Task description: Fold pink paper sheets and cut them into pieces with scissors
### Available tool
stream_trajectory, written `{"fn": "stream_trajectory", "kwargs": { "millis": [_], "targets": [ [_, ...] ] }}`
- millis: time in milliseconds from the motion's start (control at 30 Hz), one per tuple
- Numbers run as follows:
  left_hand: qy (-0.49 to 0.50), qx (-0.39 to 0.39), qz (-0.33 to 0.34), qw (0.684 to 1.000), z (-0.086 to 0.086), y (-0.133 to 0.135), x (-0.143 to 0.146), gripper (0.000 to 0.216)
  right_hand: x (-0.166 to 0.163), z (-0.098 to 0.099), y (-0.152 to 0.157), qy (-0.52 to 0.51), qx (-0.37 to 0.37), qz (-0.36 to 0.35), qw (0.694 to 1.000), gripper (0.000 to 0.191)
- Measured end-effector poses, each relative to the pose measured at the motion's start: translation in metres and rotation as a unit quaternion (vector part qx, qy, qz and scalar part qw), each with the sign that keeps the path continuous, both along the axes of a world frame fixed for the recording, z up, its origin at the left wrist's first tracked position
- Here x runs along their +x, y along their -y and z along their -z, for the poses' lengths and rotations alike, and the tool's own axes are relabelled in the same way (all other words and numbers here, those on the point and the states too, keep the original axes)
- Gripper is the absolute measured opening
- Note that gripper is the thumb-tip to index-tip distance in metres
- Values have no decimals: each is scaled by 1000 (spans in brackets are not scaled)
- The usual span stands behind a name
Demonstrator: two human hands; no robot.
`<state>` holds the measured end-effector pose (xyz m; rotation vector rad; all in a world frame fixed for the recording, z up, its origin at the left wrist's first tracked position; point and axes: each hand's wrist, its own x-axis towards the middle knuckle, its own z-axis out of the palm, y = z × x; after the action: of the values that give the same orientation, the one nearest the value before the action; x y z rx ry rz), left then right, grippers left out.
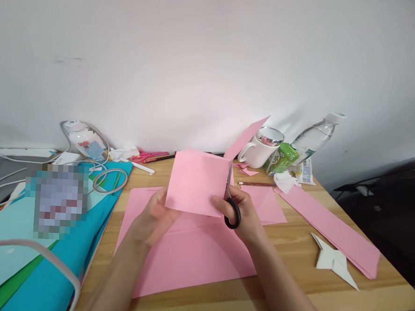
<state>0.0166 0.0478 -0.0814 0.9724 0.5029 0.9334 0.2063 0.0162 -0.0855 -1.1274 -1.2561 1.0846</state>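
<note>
The left hand (154, 218) pinched the lower left edge of a pink square (195, 183) of paper, thumb in front and fingers behind, and held it upright just above the large pink sheet (194, 262). The right hand (248, 216) was closed through the black loops of the scissors (232, 212), whose blades stood against the square's right edge. From that edge a narrow pink strip (245, 138) rose up and away.

The large pink sheet lay flat on the desk (291, 282), under both hands. Behind it to the right stood a white mug (259, 151), a green carton (281, 159) and a leaning water bottle (314, 136), with a pencil (257, 184) lying in front of the mug. To the sheet's right lay long pink strips (333, 226) and a white folded paper shape (334, 263). Behind the sheet on the left lay pink-handled scissors (147, 155). To its left were blue paper sheets (45, 277) with a grey cable (109, 180) coiled on them.
</note>
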Motion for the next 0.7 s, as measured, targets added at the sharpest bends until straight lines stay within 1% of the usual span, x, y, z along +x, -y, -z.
{"fn": "stream_trajectory", "kwargs": {
  "millis": [67,100,133,200,267,333,400,567,700],
  "targets": [
    [10,-35,-38,999,2,-5,-7,86,2,0,0,8,-8,-32,999,38],
    [5,-57,-61,997,3,-6,-10,84,2,0,0,14,-16,-58,998,40],
    [-2,-77,-85,993,5,-8,-13,79,2,0,1,22,-26,-89,995,41],
    [-19,-114,-111,987,7,-9,-17,63,0,0,1,43,-43,-149,987,43],
    [-29,-142,-108,984,7,-9,-18,45,-3,-1,3,50,-55,-180,981,41],
    [-19,-157,-92,983,4,-7,-17,31,-7,-5,4,42,-62,-185,980,40],
    [6,-159,-85,984,-1,-6,-15,24,-10,-11,5,30,-65,-189,979,41],
    [41,-129,-101,986,-7,-3,-14,27,-10,-28,7,20,-71,-210,975,47],
    [38,-132,-106,985,-6,-2,-15,29,-9,-28,5,19,-81,-208,975,49]
  ]
}}
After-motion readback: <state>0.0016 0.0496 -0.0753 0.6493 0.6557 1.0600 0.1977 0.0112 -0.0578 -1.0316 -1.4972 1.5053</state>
